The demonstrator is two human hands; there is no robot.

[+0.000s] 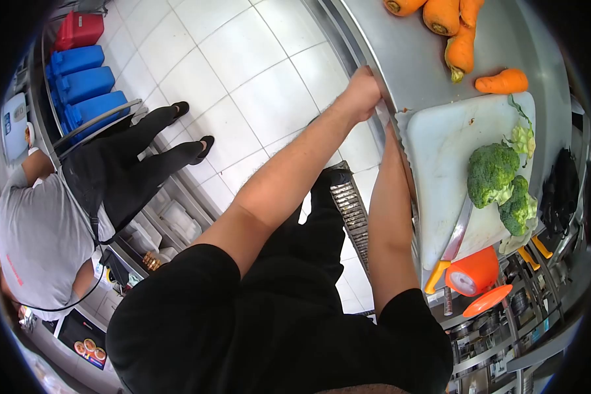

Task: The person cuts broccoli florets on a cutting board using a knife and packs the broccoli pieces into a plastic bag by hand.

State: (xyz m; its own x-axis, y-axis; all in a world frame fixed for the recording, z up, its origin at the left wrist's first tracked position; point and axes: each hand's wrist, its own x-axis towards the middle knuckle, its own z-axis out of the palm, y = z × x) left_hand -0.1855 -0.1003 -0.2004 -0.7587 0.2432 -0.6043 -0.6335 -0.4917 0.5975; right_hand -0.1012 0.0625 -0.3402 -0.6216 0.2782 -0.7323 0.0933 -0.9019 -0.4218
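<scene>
My left hand [363, 95] is closed in a fist at the edge of the steel counter [400, 62]; what it grips is hidden. My right forearm [391, 217] reaches along the same edge, its hand mostly out of sight by the counter's side, near a small white patch [382, 113]. On the counter lies a white cutting board [440, 151]. It carries a broccoli head [491, 174], a smaller broccoli piece [515, 209] and a knife [458, 230] with a yellow handle over the board's near edge. Neither hand touches these.
Several carrots [461, 52] lie on the counter beyond the board, one carrot [502, 81] close to it. An orange kitchen scale [473, 272] stands nearby. Behind on the left, a person in a grey shirt [43, 230] stands near blue bins [85, 79]. A floor grate [351, 213] lies below.
</scene>
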